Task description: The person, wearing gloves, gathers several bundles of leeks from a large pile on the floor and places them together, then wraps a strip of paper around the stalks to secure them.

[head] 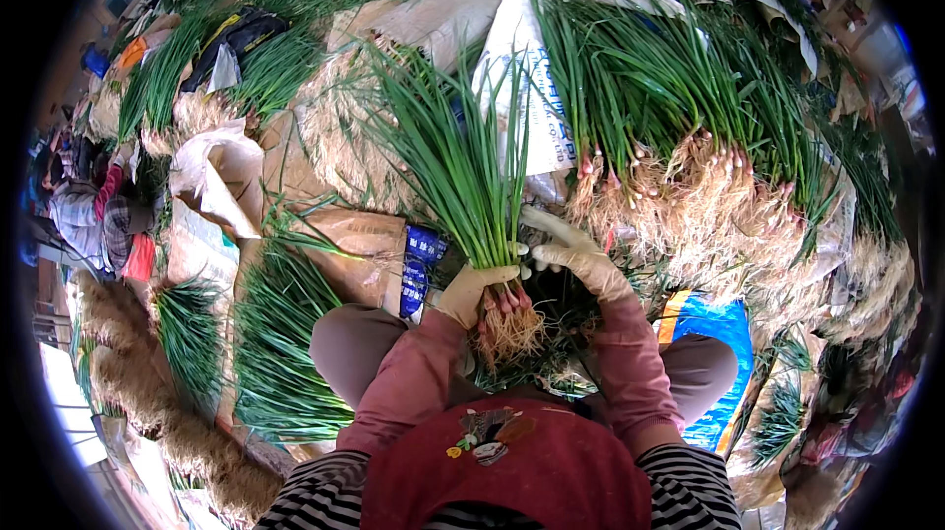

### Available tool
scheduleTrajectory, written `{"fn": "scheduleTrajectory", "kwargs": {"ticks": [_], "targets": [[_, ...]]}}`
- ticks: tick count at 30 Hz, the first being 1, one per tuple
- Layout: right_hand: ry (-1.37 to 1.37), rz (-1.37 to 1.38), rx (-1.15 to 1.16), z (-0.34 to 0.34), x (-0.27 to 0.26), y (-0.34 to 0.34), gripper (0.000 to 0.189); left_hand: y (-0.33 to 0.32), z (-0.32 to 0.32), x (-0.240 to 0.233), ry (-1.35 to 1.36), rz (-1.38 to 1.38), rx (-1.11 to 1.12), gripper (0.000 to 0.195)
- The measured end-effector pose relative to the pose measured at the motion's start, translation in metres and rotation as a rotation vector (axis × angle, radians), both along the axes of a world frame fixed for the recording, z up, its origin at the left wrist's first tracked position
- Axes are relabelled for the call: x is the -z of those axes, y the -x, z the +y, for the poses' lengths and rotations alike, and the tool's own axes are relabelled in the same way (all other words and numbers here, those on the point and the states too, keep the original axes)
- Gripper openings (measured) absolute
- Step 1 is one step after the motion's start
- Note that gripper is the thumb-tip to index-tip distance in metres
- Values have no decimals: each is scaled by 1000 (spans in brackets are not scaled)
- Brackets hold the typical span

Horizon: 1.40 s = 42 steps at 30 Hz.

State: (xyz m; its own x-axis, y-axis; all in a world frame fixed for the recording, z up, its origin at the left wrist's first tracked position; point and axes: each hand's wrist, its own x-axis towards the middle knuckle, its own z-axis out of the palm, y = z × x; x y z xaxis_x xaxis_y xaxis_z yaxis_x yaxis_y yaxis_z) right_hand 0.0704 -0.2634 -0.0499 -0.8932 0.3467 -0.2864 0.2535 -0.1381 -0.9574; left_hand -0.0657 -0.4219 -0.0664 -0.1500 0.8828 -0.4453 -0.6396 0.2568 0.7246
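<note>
My left hand (469, 295), in a pale glove, is wrapped around a bunch of green onions (472, 212) just above the bulbs. The leaves fan up and away from me, while the reddish bulbs and stringy roots (509, 327) hang below the fist. Close on the right side of the stems is my gloved right hand (583, 260), its fingers apart and nothing visible in them. Beyond both hands lies a white woven sack (520, 87) with blue print. A row of rooted green onions (650, 94) rests to the right of that sack.
Cut-looking green leaves (284, 338) are heaped by my left knee, beside a brown sack (347, 246). A blue sack (712, 360) lies by my right knee. Rooted bunches (354, 131) sit ahead. At far left another person (88, 220) sits among more onions.
</note>
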Motion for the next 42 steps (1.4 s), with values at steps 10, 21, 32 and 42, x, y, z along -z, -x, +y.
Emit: {"fn": "scheduleTrajectory", "kwargs": {"ticks": [10,21,32,42], "targets": [[-77,-72,-418,-2,-4,15,37,8,-9,0,0,-56,117,26],[-912,-594,-483,12,78,-27,24,9,-9,3,-139,151,-126,32],[-1306,-978,86,116,49,58,28,10,3,0,-30,48,-173,19],[-1411,-891,176,114,63,32,33,5,8,6,-69,-110,-130,27]]}}
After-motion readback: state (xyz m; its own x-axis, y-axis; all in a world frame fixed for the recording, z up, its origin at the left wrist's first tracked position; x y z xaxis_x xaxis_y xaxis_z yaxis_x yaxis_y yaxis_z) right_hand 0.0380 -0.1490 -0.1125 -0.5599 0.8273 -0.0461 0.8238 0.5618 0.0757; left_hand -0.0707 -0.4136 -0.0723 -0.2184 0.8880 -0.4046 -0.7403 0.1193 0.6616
